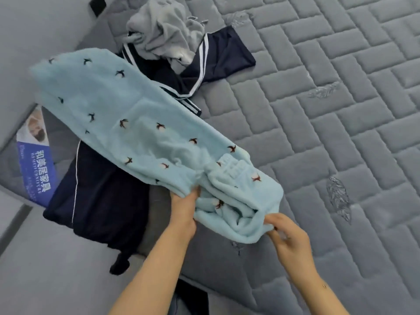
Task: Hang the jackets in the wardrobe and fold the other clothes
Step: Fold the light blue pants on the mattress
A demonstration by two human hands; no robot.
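Observation:
A light blue fleece garment (127, 119) with small dark bird marks stretches diagonally over the bed from upper left to lower right. My left hand (184, 210) grips its near end from the left side. My right hand (286, 237) pinches the bunched edge of the same end from the right. Under it lies a dark navy garment with a thin white stripe (100, 201). Behind it a navy piece with white stripes (218, 57) lies flat, with a crumpled grey garment (163, 30) on top.
The clothes lie on a grey quilted mattress (318, 110) with a brick pattern. A blue printed label (34, 164) sits on the mattress's left side. Grey floor (34, 258) runs along the left. A dark object (97, 4) stands at the top left.

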